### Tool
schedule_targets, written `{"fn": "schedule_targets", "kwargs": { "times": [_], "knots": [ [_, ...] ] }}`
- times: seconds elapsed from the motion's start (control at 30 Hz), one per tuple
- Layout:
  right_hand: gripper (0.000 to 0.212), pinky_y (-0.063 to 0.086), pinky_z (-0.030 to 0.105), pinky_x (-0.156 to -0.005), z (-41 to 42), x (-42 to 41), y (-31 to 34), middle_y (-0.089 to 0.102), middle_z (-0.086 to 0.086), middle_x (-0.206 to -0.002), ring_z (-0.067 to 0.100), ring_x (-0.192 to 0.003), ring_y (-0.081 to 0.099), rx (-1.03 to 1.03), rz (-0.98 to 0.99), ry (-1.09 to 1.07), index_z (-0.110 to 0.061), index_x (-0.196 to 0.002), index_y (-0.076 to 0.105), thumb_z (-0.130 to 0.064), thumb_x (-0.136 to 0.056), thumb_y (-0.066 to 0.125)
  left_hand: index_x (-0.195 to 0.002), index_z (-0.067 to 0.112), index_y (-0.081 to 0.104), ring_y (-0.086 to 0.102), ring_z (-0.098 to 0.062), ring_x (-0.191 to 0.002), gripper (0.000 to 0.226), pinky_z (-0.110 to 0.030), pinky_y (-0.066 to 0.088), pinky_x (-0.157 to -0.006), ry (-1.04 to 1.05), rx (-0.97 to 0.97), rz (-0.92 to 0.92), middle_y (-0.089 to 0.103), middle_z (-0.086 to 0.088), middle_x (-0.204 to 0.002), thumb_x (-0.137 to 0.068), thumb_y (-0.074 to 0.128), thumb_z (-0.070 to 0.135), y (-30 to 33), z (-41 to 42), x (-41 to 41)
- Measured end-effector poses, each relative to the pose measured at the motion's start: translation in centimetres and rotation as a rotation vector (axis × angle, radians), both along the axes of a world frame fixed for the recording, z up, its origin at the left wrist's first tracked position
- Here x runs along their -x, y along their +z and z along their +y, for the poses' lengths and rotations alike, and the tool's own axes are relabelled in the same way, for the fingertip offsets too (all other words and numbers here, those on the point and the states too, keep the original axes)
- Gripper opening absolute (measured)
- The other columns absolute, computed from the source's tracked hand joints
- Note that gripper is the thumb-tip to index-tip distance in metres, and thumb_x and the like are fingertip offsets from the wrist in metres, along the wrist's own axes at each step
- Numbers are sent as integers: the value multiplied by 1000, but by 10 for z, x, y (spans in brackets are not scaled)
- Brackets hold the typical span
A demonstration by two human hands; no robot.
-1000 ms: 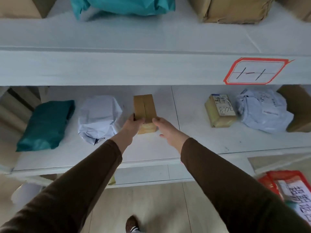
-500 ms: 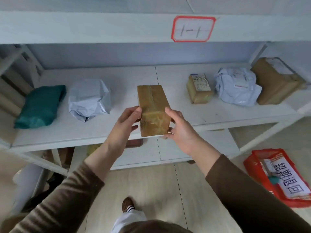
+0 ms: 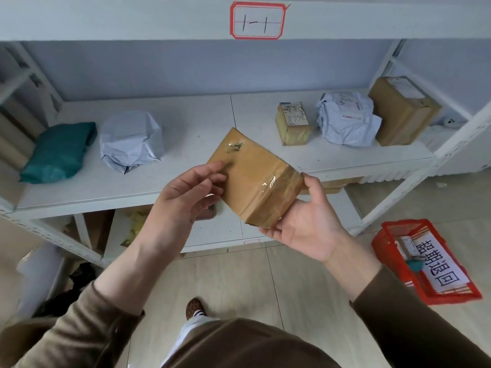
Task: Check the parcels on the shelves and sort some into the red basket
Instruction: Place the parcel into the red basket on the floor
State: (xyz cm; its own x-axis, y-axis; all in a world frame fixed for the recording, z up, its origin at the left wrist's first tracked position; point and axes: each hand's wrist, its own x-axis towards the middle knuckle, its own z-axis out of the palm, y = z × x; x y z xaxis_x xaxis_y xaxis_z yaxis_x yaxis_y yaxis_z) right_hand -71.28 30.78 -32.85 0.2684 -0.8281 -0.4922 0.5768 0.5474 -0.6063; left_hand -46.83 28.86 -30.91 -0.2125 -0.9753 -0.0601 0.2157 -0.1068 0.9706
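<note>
Head view. The underside of the taped brown box (image 3: pixel 255 176) is hidden; any label on it cannot be seen. The right hand (image 3: pixel 305 224) cradles the box's near end, palm up, thumb on its side. The left hand (image 3: pixel 186 192) pinches its left edge. The box is tilted, held in front of the white shelf (image 3: pixel 186 123). The red basket (image 3: pixel 425 261), plastic mesh, stands on the floor at right, partly cut off.

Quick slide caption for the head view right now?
Both hands, left and right, hold a taped brown box before the shelf; red basket on the floor.
</note>
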Motion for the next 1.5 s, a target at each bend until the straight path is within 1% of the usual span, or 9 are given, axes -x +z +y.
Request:
{"fn": "schedule_targets", "kwargs": {
  "times": [0.17,0.37,0.6,0.73,0.87,1.07,1.17,1.33,1.5],
  "knots": [
    [68,50,44,-100,7,-8,-1,66,14,-138,30,-115,63,70,113,-16,-18,-137,63,-67,-92,48,-125,19,74,62,-24,-102,33,-48,43,-104,12,-32,7,71,-11,-113,-95,62,24,-5,6,1],
    [68,48,32,-102,18,-40,-5,54,-9,-134,10,-123,56,547,985,-79,-36,-130,48,-65,-72,68,-147,19,55,61,-30,-133,57,-52,40,-119,-144,-116,-29,66,-10,-142,-98,59,46,-19,17,7],
    [88,41,43,-110,29,-64,-11,40,6,-154,31,-136,43,1063,1882,-122,-18,-144,50,-67,-74,71,-144,20,61,61,-27,-135,53,-42,45,-113,-153,-221,50,69,-8,-140,-99,56,47,-27,17,15],
    [97,33,35,-120,31,-63,-14,27,5,-166,24,-151,32,1162,1610,-180,-15,-154,39,-64,-79,74,-145,17,58,61,-31,-135,51,-41,48,-107,-122,-202,95,68,-9,-140,-98,66,37,-34,12,8],
    [106,24,4,-112,22,-46,-20,15,-13,-170,-3,-153,17,888,1252,-66,-33,-162,8,-49,-84,78,-146,14,41,62,-35,-131,80,-51,52,-107,-124,-20,-43,66,-14,-139,-80,85,22,-45,5,-7],
    [87,41,34,-117,7,-24,-36,31,-24,-161,-4,-146,33,835,1388,129,-29,-161,30,-51,-87,72,-153,24,26,56,-27,-136,105,-52,50,-111,-197,290,-337,56,-4,-145,-71,91,11,-53,-4,-16],
    [92,32,9,-114,6,-24,-34,21,-36,-159,-15,-144,23,941,1413,85,-35,-162,22,-51,-86,72,-161,10,21,59,-17,-133,109,-36,49,-114,-237,304,-410,61,5,-141,-77,90,4,-57,-8,-22],
    [91,24,18,-121,10,-33,-19,27,-8,-165,10,-153,23,1066,1326,-9,-32,-159,28,-49,-85,77,-128,3,71,68,-33,-124,43,-40,55,-106,-386,-22,-105,70,-21,-134,-86,73,-6,-55,-11,-33],
    [83,30,18,-118,8,-39,-11,30,-4,-159,12,-151,30,1039,1106,33,-24,-157,40,-39,-85,79,-128,7,74,70,-31,-123,71,-40,59,-98,-397,-292,299,70,-18,-134,-62,99,11,-66,-17,-41]
  ]
}}
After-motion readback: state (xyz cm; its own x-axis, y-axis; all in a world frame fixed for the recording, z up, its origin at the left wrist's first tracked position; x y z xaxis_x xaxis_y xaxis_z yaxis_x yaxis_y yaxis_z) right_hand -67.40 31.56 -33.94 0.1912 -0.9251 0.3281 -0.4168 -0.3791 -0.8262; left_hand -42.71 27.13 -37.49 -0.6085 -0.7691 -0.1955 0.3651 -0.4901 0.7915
